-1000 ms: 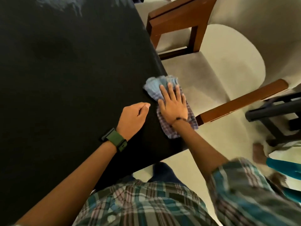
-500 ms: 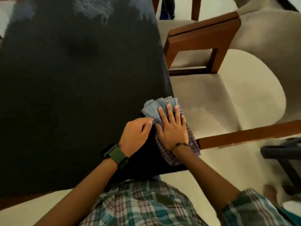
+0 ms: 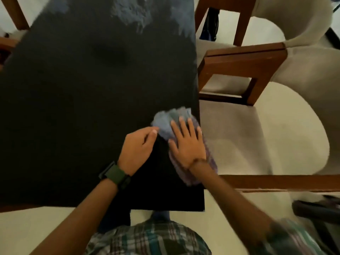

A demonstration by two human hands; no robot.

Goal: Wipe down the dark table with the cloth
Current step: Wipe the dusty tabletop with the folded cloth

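The dark table (image 3: 82, 100) fills the left and middle of the view. A blue and purple checked cloth (image 3: 166, 119) lies at the table's right edge, near the front corner. My right hand (image 3: 186, 144) presses flat on the cloth with fingers spread. My left hand (image 3: 137, 148), with a green watch on the wrist, rests on the table just left of the cloth, fingers loosely curled, its fingertips touching the cloth's left edge. A pale dusty smear (image 3: 136, 15) shows at the table's far end.
Two wooden armchairs with cream cushions stand close along the table's right side, the nearer armchair (image 3: 261, 144) and the farther armchair (image 3: 242, 57). A wooden chair leg (image 3: 17, 13) shows at top left. A dark frame (image 3: 316, 210) sits low at the right.
My left hand has moved right until its fingertips meet the cloth. My right hand has stayed flat on the cloth at the table's right edge. My head has tilted, showing more of the table's far end.
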